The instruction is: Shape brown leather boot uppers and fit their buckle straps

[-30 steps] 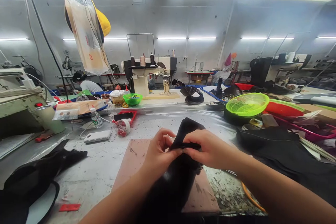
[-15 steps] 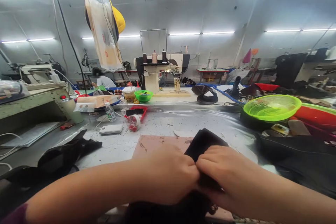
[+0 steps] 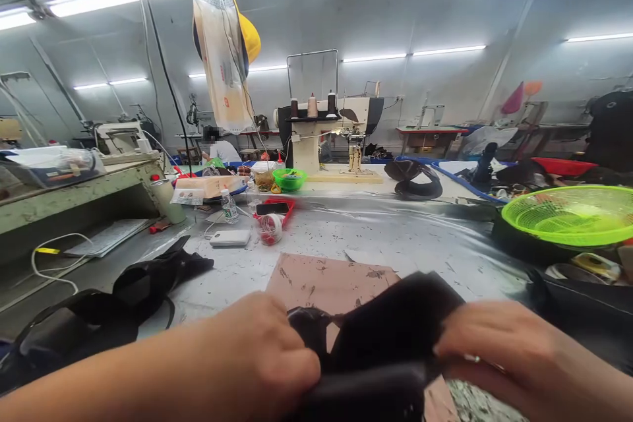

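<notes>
Our left hand (image 3: 262,356) is curled tight on the left edge of the black piece (image 3: 390,323), and our right hand (image 3: 519,349) pinches its right side; blur hides the exact fingertips. The piece spans between both grips, over the pink board (image 3: 316,277); we cannot tell whether they touch. If we tug unevenly, it could twist or crease; a slack right pinch could let that side slip away.
</notes>
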`<action>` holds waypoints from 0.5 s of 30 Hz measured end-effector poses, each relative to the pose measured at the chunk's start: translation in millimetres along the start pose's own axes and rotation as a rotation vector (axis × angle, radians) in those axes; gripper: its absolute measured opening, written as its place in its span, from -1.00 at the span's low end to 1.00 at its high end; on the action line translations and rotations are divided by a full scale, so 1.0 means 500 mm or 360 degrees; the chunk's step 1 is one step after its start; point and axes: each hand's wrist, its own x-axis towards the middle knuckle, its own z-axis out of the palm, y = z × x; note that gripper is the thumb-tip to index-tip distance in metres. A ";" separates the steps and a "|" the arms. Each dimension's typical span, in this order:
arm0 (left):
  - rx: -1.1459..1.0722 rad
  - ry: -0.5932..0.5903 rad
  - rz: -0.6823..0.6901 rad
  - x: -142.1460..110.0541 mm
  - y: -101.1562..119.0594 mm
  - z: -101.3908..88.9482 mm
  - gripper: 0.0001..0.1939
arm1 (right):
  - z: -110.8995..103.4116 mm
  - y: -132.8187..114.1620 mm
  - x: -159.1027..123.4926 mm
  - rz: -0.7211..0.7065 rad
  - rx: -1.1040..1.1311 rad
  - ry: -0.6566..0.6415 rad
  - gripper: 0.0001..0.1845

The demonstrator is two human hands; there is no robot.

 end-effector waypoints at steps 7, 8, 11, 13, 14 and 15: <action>-0.0310 0.0081 -0.0769 0.181 -0.111 -0.008 -0.87 | 0.089 0.051 0.065 0.0449 -0.0518 0.1098 -0.79; -0.0356 0.0149 -0.0877 0.206 -0.127 -0.003 -0.87 | 0.104 0.023 0.071 0.0341 -0.0328 0.0992 -0.81; -0.0745 0.0372 -0.1202 0.249 -0.156 0.015 -0.86 | 0.157 -0.062 0.059 0.0202 0.0462 -0.0151 -0.86; -0.1135 0.0606 -0.1296 0.249 -0.159 0.027 -0.89 | 0.202 -0.084 0.032 0.0585 0.0696 -0.0657 -0.83; -0.1319 0.0750 -0.1291 0.244 -0.155 0.034 -0.90 | 0.225 -0.081 0.017 0.0828 0.0707 -0.0651 -0.71; -0.1474 0.0885 -0.1263 0.236 -0.148 0.041 -0.91 | 0.245 -0.072 0.002 0.1023 0.0700 -0.0491 -0.58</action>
